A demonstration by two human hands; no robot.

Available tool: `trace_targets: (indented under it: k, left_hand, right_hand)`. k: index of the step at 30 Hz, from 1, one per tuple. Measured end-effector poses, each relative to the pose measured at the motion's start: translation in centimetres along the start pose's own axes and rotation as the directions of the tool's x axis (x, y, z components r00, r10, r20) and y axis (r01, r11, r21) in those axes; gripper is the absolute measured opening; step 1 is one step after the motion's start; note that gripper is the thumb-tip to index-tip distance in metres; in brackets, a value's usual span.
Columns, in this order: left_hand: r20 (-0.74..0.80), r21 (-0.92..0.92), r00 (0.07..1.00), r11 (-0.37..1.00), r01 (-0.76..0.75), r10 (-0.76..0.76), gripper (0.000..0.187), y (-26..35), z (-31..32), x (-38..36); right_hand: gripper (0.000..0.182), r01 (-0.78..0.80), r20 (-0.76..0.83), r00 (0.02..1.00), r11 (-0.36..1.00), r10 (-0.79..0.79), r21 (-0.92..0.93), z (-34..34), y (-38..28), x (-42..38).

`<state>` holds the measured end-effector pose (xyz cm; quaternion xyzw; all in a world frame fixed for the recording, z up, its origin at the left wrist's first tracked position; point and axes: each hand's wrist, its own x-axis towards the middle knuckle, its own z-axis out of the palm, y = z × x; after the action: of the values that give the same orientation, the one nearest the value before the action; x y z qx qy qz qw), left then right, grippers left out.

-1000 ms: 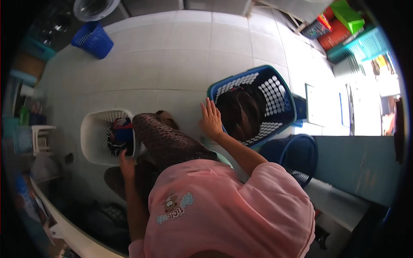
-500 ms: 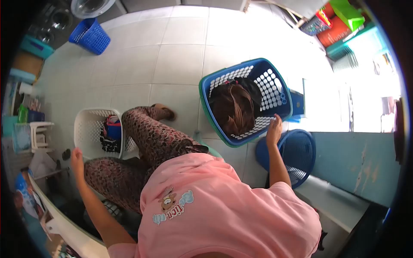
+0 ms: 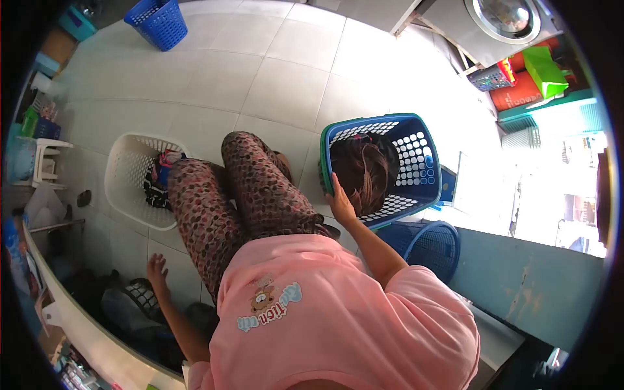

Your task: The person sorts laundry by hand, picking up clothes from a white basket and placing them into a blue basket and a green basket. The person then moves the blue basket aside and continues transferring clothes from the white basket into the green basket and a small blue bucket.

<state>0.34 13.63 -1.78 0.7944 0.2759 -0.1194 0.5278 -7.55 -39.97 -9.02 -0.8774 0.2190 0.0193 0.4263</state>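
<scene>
1. Tiled floor (image 3: 286,84), pale square tiles, bright daylight at right; washer (image 3: 507,16) stands at the top right edge.
2. Right hand (image 3: 339,203) rests on the near rim of the blue basket (image 3: 426,156), fingers curled over the edge, gripping it.
3. Blue basket sits on the floor just right of the knees, tilted, with brown cloth (image 3: 364,172) bunched inside.
4. Left hand (image 3: 156,268) hangs low at the left, fingers spread wide, holding nothing; nearest to it is a dark basket (image 3: 140,302) of dark clothes below.
5. White basket (image 3: 130,179) lies on the floor left of the legs, a few dark and coloured clothes inside; it touches the left leg.
6. Patterned legs (image 3: 240,195) stand between the white and blue baskets and hide part of the white one's rim.
7. Round blue bin (image 3: 426,247) lies just under the blue basket, partly hidden by the right arm.
8. Small blue basket (image 3: 159,21) stands well apart at top left.
9. Count: five baskets or bins in clear view: three blue, one white, one dark. One washer. One white stool (image 3: 45,162) at the left edge.
</scene>
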Motion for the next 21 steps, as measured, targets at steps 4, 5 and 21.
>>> trace_targets:
  k: [4,5,21]
  left_hand:
    - [0.052,-0.023,0.997,0.998,-0.060,0.061,0.036,1.0,3.9,1.5]
    - [0.074,-0.029,0.995,0.998,-0.062,0.064,0.036,1.9,5.1,2.2]
    - [0.652,0.587,0.585,0.169,-0.792,0.482,0.025,13.5,24.9,7.1]
  right_hand:
    - [0.059,0.036,-0.107,0.993,0.992,-0.049,-0.119,1.0,2.8,-0.8]
    - [0.058,-0.073,-0.078,0.995,0.974,0.058,-0.214,0.6,1.5,-1.1]
    - [0.058,-0.377,-0.050,0.925,0.926,0.378,0.025,1.2,-0.4,-2.9]
